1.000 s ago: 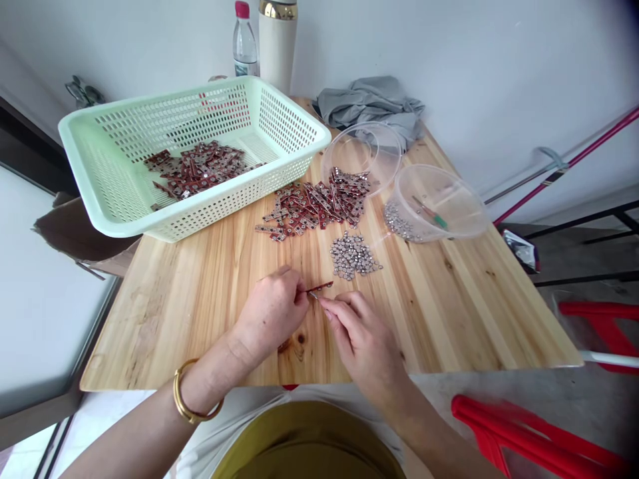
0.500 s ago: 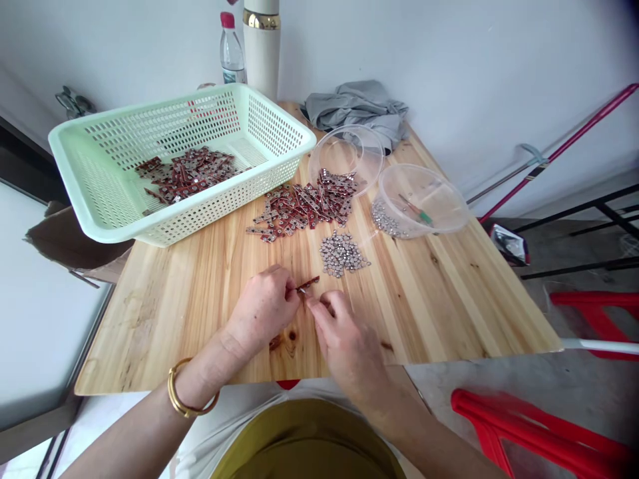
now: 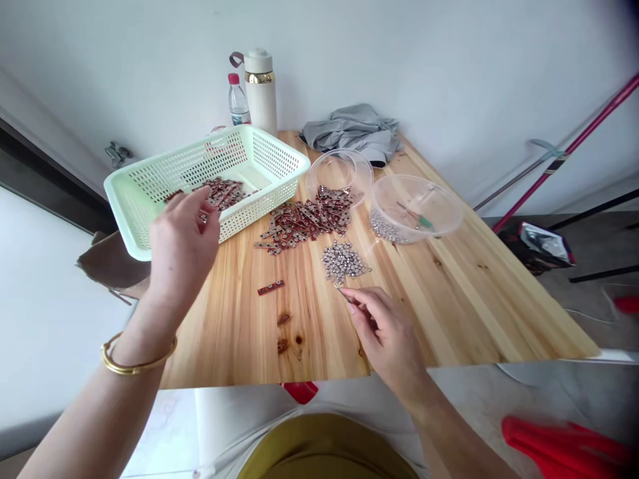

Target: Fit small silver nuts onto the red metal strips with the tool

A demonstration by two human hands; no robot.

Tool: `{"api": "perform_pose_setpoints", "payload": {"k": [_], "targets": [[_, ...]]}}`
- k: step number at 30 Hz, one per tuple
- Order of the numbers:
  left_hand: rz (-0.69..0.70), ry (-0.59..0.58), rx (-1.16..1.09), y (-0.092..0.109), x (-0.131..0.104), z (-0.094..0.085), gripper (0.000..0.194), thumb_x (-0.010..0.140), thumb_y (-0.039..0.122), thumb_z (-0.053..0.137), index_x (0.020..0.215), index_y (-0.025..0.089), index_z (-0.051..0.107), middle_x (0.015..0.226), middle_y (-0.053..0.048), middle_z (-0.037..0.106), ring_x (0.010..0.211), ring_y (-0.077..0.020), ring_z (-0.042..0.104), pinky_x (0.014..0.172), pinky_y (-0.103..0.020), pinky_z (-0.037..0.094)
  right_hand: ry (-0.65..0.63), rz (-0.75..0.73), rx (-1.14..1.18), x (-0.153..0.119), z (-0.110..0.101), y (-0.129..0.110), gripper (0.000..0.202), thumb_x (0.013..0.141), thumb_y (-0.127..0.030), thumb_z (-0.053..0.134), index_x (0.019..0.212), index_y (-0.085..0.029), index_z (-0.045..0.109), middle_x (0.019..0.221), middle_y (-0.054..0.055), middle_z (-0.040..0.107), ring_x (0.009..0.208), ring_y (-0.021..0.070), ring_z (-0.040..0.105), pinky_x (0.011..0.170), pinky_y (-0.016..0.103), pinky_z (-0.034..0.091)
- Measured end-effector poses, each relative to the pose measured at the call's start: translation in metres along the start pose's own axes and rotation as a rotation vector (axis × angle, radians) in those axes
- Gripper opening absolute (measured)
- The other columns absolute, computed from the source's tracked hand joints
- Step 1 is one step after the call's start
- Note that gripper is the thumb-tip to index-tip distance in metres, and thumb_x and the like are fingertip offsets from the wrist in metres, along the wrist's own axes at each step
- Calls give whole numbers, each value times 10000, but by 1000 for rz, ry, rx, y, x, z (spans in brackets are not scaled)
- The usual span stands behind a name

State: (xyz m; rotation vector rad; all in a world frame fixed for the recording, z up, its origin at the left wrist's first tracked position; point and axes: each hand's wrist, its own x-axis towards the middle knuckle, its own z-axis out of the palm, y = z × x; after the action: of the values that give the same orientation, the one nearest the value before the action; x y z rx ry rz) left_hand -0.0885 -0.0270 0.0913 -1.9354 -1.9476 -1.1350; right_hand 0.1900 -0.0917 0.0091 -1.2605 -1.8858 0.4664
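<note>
My left hand (image 3: 182, 246) is raised in front of the pale green perforated basket (image 3: 134, 199), its fingers loosely apart, and I see nothing held in it. Dark red metal strips (image 3: 219, 191) lie inside the basket. One red strip (image 3: 270, 287) lies alone on the wooden table (image 3: 449, 299). My right hand (image 3: 384, 329) rests low on the table and pinches a thin metal tool (image 3: 343, 293). The tool's tip points at a small heap of silver pieces (image 3: 343, 261). A larger pile of red strips (image 3: 304, 219) lies beyond that heap.
Two clear plastic bowls (image 3: 339, 169) (image 3: 417, 206) stand behind the piles, the right one holding silver pieces and a small tool. A grey cloth (image 3: 349, 130), a white flask (image 3: 260, 90) and a water bottle (image 3: 237, 103) stand at the back. A red chair (image 3: 569, 446) is at lower right.
My left hand let go of the red strip and rose left toward the basket. The strip now lies on the table. My right hand shifted right, toward the silver pieces.
</note>
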Motion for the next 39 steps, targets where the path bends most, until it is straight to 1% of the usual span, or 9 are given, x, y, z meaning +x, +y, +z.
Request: {"api": "perform_pose_setpoints", "payload": {"k": [2, 4, 8, 13, 15, 18, 23, 30, 39], "targets": [[14, -146, -17, -2, -14, 9, 278, 876, 173, 555, 1141, 140, 631, 977, -33, 674, 616, -85, 529, 650, -236, 468, 11, 8, -10, -1, 1, 6, 215, 959, -166, 482, 1113, -219, 622, 976, 59, 632, 866, 154, 628, 717, 264, 537], [42, -437, -33, 0, -40, 21, 151, 884, 222, 571, 988, 169, 667, 930, -32, 670, 629, -109, 567, 631, -244, 473, 31, 22, -45, 1, -1, 14, 200, 953, -187, 499, 1103, -218, 627, 983, 64, 644, 863, 162, 634, 710, 273, 544], [-14, -677, 5, 5, -75, 37, 142, 903, 217, 524, 909, 202, 664, 929, -44, 628, 802, -176, 637, 683, -283, 494, 53, 31, -106, 8, -12, 32, 167, 931, -241, 551, 1074, -210, 632, 966, 68, 661, 814, 171, 648, 712, 297, 555], [34, -731, -54, 6, -65, 46, 113, 772, 90, 535, 764, 188, 591, 814, -27, 629, 718, -171, 616, 624, -282, 463, 29, 47, -138, 16, -17, 43, 154, 934, -250, 528, 1037, -210, 635, 964, 69, 689, 838, 183, 671, 724, 309, 555], [-16, -718, -159, 10, -57, 49, 155, 739, 82, 534, 825, 194, 598, 762, -5, 632, 678, -162, 605, 619, -283, 462, -22, 50, -152, 18, -16, 45, 154, 933, -247, 519, 1031, -215, 635, 969, 67, 695, 835, 188, 673, 728, 321, 553], [-219, -702, -507, 23, -51, 53, 201, 752, 150, 558, 943, 203, 592, 734, 19, 635, 650, -143, 610, 619, -276, 492, -88, 37, -171, 22, -11, 46, 112, 926, -220, 521, 963, -214, 627, 922, 52, 682, 812, 183, 658, 725, 318, 535], [-703, -797, -998, 41, -58, 63, 171, 752, 297, 653, 806, 175, 546, 656, 12, 652, 608, -124, 639, 621, -262, 546, -164, 25, -218, 33, -2, 44, 104, 928, -202, 524, 897, -210, 623, 903, 36, 638, 770, 162, 626, 711, 290, 493], [-737, -827, -858, 33, -66, 68, 106, 798, 268, 609, 793, 186, 542, 461, 79, 528, 316, -47, 392, 339, -168, 294, -239, -89, -358, 38, 1, 45, 149, 941, -203, 509, 911, -214, 654, 901, 37, 626, 755, 157, 613, 657, 273, 444], [-733, -865, -766, 30, -62, 65, 99, 804, 274, 599, 788, 181, 567, 453, 66, 523, 339, -62, 406, 321, -161, 284, -281, -103, -359, 34, -4, 41, 137, 952, -224, 504, 898, -205, 629, 899, 37, 621, 752, 160, 619, 644, 278, 447]]}}
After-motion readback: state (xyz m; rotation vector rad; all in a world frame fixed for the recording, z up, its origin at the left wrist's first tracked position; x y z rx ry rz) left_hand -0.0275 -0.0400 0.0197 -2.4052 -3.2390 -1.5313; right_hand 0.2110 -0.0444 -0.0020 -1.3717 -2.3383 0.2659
